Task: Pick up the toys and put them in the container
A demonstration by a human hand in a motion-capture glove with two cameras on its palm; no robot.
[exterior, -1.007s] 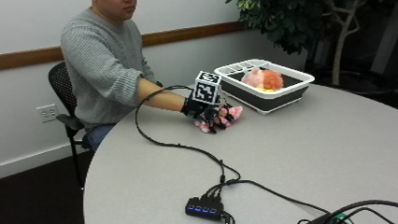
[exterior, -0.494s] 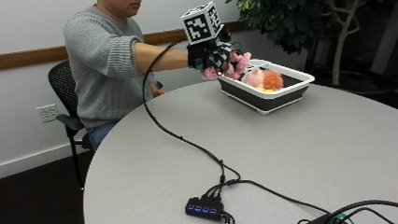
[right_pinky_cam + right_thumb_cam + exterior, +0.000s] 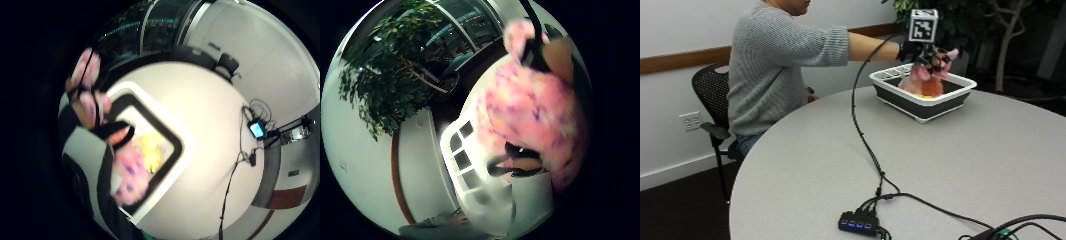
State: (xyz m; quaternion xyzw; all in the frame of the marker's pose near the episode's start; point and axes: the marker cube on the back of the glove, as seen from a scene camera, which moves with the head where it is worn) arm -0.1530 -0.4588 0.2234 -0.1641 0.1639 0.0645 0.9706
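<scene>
I sit at the left of the round table (image 3: 840, 165), my arm stretched out to the right. My gloved right hand (image 3: 926, 54) is raised above the container (image 3: 923, 92), fingers curled around the pink toy (image 3: 923, 72), which hangs down from my palm over the basin. An orange toy (image 3: 933, 89) lies inside, below it. A leafy plant (image 3: 959, 20) stands behind.
</scene>
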